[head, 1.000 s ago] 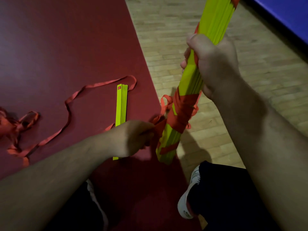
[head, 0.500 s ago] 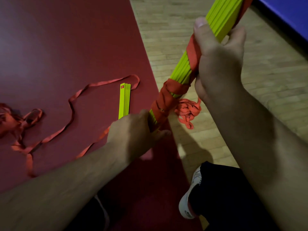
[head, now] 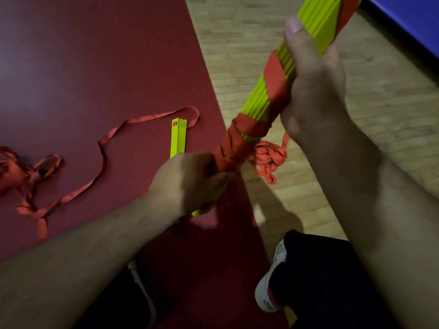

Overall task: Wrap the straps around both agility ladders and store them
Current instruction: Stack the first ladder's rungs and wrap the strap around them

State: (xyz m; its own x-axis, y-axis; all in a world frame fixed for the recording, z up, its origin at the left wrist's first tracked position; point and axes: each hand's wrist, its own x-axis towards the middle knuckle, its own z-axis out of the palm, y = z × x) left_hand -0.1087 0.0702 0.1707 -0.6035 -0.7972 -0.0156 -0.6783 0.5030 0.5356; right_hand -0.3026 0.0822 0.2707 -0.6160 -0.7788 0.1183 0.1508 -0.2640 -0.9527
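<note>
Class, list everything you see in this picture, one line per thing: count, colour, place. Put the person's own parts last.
held ladder bundle: one, yellow-green, slanting up between both hands
wrapped strap: one, red-orange, wound round the held ladder bundle, bunched end hanging beside it
second ladder bundle: one, yellow-green, flat on the mat
loose strap: one, red-orange, trailing over the mat to a tangle at the left
mat: one, dark red, left half
floor: one, pale wood, right of the mat
blue surface: one, blue, top right corner
shoe: one plainly seen, white, bottom centre
trouser leg: one, black, bottom right
left hand: one, grips the bundle's lower end
right hand: one, grips the bundle's middle
</note>
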